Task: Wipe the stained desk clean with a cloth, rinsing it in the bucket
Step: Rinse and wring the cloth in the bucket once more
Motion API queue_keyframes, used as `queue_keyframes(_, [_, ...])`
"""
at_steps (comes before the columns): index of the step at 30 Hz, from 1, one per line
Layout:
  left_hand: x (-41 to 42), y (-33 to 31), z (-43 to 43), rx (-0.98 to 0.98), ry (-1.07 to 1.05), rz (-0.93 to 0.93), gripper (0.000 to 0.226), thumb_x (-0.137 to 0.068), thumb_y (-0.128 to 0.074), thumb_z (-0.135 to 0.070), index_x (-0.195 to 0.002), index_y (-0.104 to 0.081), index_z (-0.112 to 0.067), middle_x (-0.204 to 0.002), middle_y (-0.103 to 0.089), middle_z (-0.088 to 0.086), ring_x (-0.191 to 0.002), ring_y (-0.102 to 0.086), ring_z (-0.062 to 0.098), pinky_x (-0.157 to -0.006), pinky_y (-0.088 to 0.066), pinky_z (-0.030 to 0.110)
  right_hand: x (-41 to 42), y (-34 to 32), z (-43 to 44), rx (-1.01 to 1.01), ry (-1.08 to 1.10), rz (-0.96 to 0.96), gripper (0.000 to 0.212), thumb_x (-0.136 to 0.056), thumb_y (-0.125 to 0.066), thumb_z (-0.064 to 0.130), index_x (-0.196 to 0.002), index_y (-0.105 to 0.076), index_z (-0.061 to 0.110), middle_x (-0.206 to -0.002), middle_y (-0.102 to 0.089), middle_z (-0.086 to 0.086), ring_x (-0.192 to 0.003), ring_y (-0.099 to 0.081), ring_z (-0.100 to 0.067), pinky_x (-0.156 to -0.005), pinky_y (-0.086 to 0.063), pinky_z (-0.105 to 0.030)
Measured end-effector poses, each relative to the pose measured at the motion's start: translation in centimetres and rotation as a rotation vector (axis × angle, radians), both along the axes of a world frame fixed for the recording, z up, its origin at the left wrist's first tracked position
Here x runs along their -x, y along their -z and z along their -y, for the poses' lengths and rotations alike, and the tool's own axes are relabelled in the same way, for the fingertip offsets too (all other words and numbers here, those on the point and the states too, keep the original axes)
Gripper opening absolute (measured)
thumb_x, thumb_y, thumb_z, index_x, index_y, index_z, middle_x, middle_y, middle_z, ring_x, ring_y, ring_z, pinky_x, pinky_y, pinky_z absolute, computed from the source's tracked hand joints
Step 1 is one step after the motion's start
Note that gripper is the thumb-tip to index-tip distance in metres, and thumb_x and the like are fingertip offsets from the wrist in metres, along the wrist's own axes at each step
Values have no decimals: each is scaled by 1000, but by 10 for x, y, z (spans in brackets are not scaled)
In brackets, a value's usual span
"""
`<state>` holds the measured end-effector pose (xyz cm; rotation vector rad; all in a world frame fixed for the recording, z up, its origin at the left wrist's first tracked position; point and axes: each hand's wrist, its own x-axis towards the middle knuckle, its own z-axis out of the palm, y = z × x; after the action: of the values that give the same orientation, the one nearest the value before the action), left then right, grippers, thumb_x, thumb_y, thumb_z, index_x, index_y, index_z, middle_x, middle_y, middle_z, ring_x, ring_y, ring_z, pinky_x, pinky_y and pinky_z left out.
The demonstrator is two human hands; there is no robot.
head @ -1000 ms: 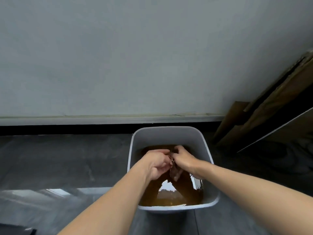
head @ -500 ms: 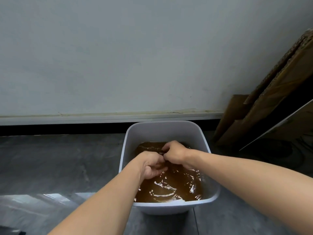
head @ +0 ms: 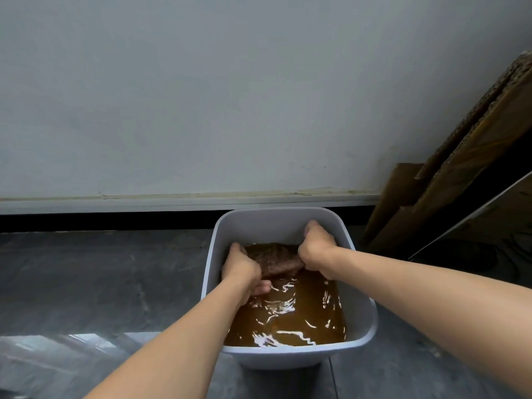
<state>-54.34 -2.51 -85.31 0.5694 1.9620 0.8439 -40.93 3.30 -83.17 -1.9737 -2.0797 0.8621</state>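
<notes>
Brown cloth [head: 273,259] stretched between left hand [head: 243,269] and right hand [head: 316,250].

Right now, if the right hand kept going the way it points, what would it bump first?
Probably the far wall of the bucket. The right hand, gripping the cloth, points away from the person, knuckles close to that wall, though depth is unclear.
</notes>
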Motion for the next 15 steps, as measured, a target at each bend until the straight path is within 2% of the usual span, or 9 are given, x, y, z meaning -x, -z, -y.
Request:
queue_keyframes(2, [-1, -5, 2, -5, 160, -143, 31, -97, -32, 6, -115, -47, -14, -100, -62, 22, -43, -64, 26, -42, -56, 32, 1, -2, 7, 1, -132, 76, 14, -92, -51, -3, -96, -55, 10, -105, -59, -11, -95, -57, -27, -79, -46, -33])
queue_keyframes(4, [3, -9, 0, 33, 258, -242, 24, -96, -44, 6, -112, -60, -1, -80, -67, 17, -54, -68, 27, -60, -63, 38, 3, -9, 13, 48, -251, 176, 12, -94, -54, 1, -88, -61, 8, -106, -64, -13, -101, -63, -31, -76, -45, -31])
queue_keyframes(5, [5, -10, -1, 33, 307, -298, 21, -95, -49, 3, -110, -63, 2, -78, -69, 15, -61, -70, 28, -65, -63, 38, 5, -14, 17, 79, -316, 252, 10, -96, -53, 4, -93, -62, 6, -110, -61, -15, -108, -62, -33, -79, -45, -31])
queue_keyframes(8, [7, -19, 3, 62, 596, -609, 21, -95, -53, -10, -110, -64, 0, -102, -69, 15, -92, -69, 31, -79, -56, 32, 5, -21, 24, 137, -548, 562, 33, -103, -41, 10, -133, -51, -1, -138, -47, -22, -126, -50, -35, -104, -38, -35])
queue_keyframes(10, [6, -23, 8, 151, 823, -732, 27, -95, -54, -19, -116, -63, -4, -114, -66, 13, -103, -65, 29, -80, -51, 30, 3, -12, 26, 76, -713, 749, 37, -104, -44, 13, -139, -49, 2, -141, -44, -22, -124, -51, -35, -105, -42, -37])
queue_keyframes(12, [6, -19, 9, 270, 1009, -811, 34, -94, -55, -19, -125, -60, -5, -122, -63, 14, -109, -62, 29, -86, -51, 31, -2, -1, 27, 2, -785, 861, 38, -102, -49, 16, -139, -51, 7, -144, -37, -21, -128, -45, -38, -107, -44, -44])
queue_keyframes(15, [6, -8, 10, 364, 1130, -980, 44, -94, -57, -17, -137, -51, -7, -138, -45, 20, -124, -50, 35, -101, -48, 39, -8, 8, 25, -148, -884, 905, 41, -100, -52, 23, -140, -53, 12, -156, -24, -17, -141, -25, -38, -114, -31, -52])
